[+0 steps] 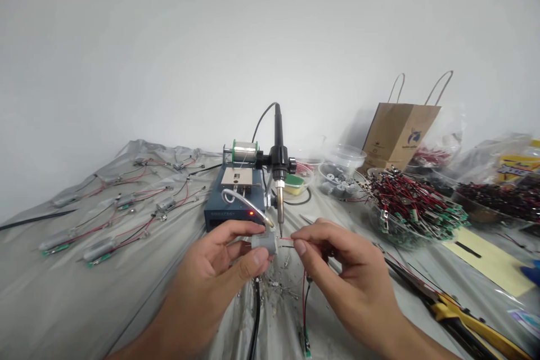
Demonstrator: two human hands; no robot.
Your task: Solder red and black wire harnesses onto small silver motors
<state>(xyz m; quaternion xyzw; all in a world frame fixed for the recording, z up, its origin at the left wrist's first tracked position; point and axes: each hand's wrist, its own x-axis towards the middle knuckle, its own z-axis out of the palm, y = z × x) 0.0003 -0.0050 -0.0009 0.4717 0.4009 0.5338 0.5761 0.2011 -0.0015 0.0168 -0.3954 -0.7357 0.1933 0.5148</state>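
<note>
My left hand (219,270) is closed around a small grey cylindrical motor (264,243), held just under the tip of a soldering iron (279,180) fixed upright in its clamp. My right hand (337,270) pinches a thin red wire (287,239) against the motor's end, right at the iron's tip. A black wire and the red one hang down from my right hand to a small green board (307,346) near the bottom edge. The blue soldering station (230,208) stands behind, with a solder spool (244,151) on top and its red light on.
Finished motors with red and black wires (122,214) lie spread at the left on the grey plastic sheet. A clear bowl heaped with wired parts (413,202) sits at the right, yellow-handled pliers (455,309) in front of it, a brown paper bag (400,135) and tubs behind.
</note>
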